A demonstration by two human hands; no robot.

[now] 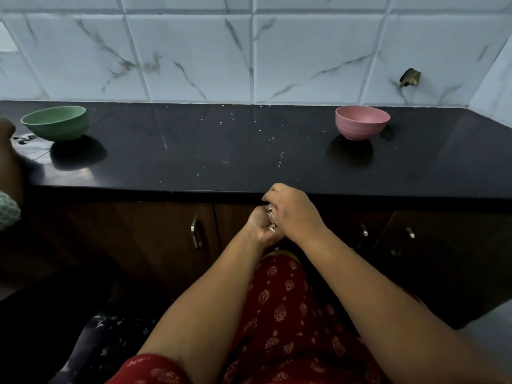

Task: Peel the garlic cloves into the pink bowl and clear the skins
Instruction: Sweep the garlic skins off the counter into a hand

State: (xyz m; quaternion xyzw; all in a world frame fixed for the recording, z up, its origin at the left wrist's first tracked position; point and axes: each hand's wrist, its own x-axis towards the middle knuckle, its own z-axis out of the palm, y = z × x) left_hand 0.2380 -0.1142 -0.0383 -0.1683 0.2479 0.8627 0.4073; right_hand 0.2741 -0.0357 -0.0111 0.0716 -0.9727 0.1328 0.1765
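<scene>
Left hand (263, 225) cupped, holding garlic skins (270, 217); right hand (293, 212) pinching them. Below counter edge (166, 191), no bin visible. Likely spill onto floor if grip loosens.

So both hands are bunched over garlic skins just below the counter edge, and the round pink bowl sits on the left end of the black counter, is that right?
Not quite. The head view shows the round pink bowl toward the right end of the black counter; the round green bowl is on the left.
</scene>
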